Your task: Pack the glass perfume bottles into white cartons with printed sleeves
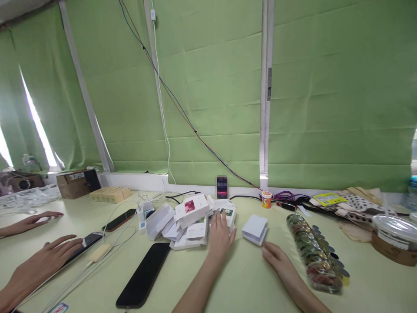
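My left hand (221, 237) lies flat with its fingers stretched out over the right side of a heap of small white boxes. Its fingertips are against a white box with a green picture (228, 212). Another white box with a red flower picture (192, 209) tops the heap. To the right, a small folded white paper piece (255, 229) stands on the table. My right hand (276, 257) rests by its lower right corner, fingertips beside it and fingers loosely extended. Whether they touch the paper, I cannot tell.
A black phone (143, 276) lies left of my left forearm. Another person's hands (48, 261) are at the left, one on a phone. Clear-wrapped packets (312, 252) form a row at right, near a lidded bowl (395, 239). An orange tub (266, 199) stands behind, beside cables.
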Tool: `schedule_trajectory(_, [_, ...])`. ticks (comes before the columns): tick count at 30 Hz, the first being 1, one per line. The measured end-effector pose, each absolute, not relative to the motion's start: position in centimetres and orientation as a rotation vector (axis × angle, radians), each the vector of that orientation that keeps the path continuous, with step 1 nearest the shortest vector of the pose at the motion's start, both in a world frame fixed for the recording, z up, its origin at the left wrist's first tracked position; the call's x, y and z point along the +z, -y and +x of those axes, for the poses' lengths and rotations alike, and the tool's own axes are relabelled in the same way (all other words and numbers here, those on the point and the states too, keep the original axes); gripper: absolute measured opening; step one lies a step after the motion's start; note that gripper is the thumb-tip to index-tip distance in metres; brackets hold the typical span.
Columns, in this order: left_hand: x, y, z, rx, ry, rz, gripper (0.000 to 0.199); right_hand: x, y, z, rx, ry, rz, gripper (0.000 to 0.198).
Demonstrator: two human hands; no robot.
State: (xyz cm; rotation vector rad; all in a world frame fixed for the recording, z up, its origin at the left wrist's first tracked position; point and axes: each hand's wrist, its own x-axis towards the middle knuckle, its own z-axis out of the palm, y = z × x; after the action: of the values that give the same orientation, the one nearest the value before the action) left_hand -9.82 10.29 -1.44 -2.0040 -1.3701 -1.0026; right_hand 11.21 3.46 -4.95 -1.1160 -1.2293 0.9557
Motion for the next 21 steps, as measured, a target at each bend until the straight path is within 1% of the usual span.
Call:
schedule_trajectory(5, [-2.3, -11.2, -10.2, -0.94, 1.593, -1.888, 0.065, -4.7, -3.0, 10.8, 1.018, 1.367, -1.149, 0.033])
schedule_trajectory(8, [-1.7, -10.7, -10.2, -0.927, 1.662, -1.897, 0.068, -4.5, -2.7, 10.4, 1.055, 1.387, -1.143, 0.031])
schedule_trajectory(12, [-0.1, -9.4, -10.1, -1.002, 1.571, -1.989, 0.072, -4.2, -2.6, 10.4, 1.054, 1.371, -1.152, 0.038])
schedule_trajectory(15, [0.8, -7.8, -9.1, -1.134, 1.411, -2.152, 0.072, -4.2, -2.6, 10.5, 1.1, 1.263, -1.062, 0.047])
schedule_trajectory(19, [0.3, -5.0, -6.1, -1.356, 1.299, -2.497, 0.075, -4.6, -2.9, 10.7, 1.262, 1.041, -0.868, 0.069])
schedule_trajectory(21, [-0.5, -4.0, -4.7, -1.456, 1.335, -2.698, 0.081, -4.7, -3.1, 11.0, 1.264, 0.954, -0.886, 0.069])
